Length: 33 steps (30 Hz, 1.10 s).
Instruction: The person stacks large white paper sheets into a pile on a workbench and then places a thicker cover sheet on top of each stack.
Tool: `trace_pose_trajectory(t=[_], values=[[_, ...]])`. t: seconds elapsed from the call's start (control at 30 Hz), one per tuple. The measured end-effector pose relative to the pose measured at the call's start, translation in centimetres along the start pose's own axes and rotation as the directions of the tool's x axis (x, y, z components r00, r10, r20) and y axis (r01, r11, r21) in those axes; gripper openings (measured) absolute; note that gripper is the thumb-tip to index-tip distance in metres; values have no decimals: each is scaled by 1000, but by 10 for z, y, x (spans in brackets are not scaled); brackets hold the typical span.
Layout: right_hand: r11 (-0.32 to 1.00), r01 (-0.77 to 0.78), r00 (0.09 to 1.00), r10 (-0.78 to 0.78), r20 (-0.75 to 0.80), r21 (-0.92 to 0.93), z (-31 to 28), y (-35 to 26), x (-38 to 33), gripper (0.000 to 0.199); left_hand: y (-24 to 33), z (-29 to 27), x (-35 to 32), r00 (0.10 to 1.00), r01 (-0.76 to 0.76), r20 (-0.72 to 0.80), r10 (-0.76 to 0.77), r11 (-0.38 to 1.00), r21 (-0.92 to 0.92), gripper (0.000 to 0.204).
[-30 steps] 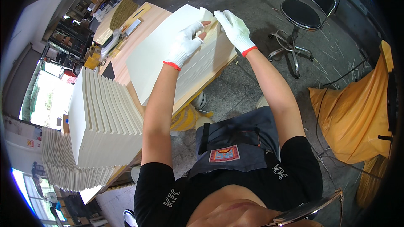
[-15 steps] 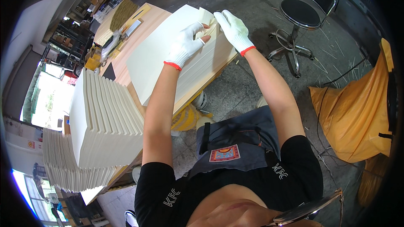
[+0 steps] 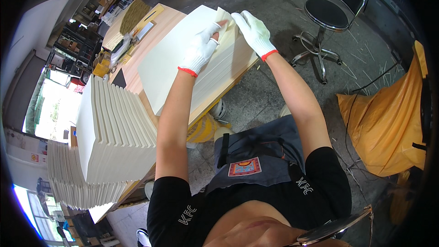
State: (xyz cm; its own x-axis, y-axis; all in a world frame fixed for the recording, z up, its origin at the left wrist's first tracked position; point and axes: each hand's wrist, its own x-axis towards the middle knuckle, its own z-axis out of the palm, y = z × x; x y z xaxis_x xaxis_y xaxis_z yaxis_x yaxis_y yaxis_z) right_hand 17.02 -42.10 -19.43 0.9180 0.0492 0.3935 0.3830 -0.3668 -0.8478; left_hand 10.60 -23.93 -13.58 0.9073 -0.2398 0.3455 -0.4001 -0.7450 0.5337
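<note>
A thick stack of large cream-white paper sheets (image 3: pixel 176 48) lies on the wooden table in front of me, its far right corner bent up. My left hand (image 3: pixel 201 50), in a white knitted glove with bare thumb and fingertips, rests over the stack and pinches at the raised corner (image 3: pixel 221 15). At that same corner my right hand (image 3: pixel 253 31), in a white glove with a red cuff, has its fingers closed over the sheet edges. The palm side of the right hand is hidden, so how many sheets it grips cannot be seen.
Left of me stands a tall pile of folded white sheets (image 3: pixel 116 123), with another pile of thin sheets (image 3: pixel 68 174) behind it. A black stool (image 3: pixel 325 13) is at the far right, and a large orange bag (image 3: pixel 379 123) at the right. Scraps litter the floor.
My left thumb and finger have closed in toward each other and shifted slightly at the raised corner. My right hand stays almost in place.
</note>
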Motion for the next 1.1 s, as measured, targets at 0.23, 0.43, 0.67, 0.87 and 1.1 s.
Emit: trace_pose_trajectory(t=[0.23,0.43,0.67,0.87,1.1], values=[[1000,-13,1000,13,-7,-7,3,-1,-1,54,0,-4,2,988,104,96,-117,986,133,34],[1000,-20,999,20,-34,-1,2,2,0,55,2,-2,2,993,91,71,-98,992,85,33],[999,-34,999,34,0,-13,1,0,0,54,5,-3,2,992,99,77,-104,993,56,30],[1000,-23,999,23,-26,-15,4,0,-1,53,0,-1,2,997,42,59,-51,988,147,32],[1000,-18,999,17,-36,-23,3,1,-1,55,-2,0,3,996,58,65,-67,989,137,31]])
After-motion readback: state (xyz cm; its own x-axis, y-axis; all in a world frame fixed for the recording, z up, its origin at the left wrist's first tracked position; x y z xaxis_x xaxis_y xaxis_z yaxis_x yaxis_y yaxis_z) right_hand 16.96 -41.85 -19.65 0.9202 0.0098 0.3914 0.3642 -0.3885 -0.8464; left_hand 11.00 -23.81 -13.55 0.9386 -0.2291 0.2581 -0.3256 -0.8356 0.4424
